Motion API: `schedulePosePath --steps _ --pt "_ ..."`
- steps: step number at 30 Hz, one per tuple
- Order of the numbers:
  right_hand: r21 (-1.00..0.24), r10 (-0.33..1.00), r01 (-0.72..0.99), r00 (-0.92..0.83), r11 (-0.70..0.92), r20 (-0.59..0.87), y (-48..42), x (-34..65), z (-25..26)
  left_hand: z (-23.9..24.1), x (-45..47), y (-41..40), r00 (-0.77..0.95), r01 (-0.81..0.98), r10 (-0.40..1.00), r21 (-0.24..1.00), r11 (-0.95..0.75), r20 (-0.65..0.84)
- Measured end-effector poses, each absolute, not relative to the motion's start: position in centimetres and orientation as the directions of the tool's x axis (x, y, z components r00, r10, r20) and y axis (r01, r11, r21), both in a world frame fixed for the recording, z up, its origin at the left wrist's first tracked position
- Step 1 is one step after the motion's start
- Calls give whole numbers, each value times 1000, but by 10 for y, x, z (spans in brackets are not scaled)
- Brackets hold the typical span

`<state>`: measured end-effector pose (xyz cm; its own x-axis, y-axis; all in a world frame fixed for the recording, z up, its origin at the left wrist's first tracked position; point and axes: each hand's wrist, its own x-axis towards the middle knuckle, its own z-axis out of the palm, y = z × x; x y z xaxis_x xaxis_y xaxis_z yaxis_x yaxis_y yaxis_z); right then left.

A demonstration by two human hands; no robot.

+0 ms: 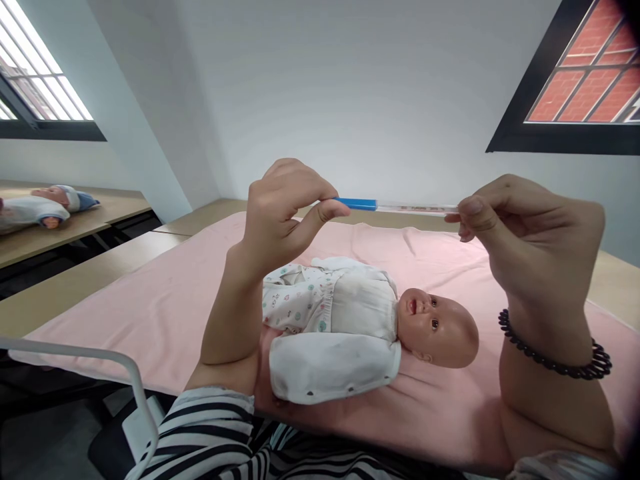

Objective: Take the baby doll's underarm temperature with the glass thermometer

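A slim thermometer case (395, 207) is held level in the air, its clear tube bearing small reddish-brown print. My left hand (287, 213) pinches the blue cap (361, 204) between thumb and finger. At the other end, my right hand (530, 233) grips the clear tube, covering its tip. Below both hands a baby doll (440, 330) lies on its back, head to the right. It wears a white top (365, 307) and patterned trousers (300, 300); a white sleeve is spread toward me.
A pink cloth (180, 287) covers the table under the doll. On the left, another doll (47, 207) lies on a wooden table (120, 210). A white curved metal bar (100, 351) stands at the lower left. Behind are a wall (350, 100) and barred windows (590, 73).
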<state>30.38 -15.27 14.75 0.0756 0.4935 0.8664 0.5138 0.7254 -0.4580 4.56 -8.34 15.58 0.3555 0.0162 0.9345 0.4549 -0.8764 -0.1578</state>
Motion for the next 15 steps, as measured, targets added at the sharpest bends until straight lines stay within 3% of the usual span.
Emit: schedulePosePath --steps 15 --pt "-442 475 447 44 778 879 -143 311 144 156 47 -85 351 546 48 -163 -822 935"
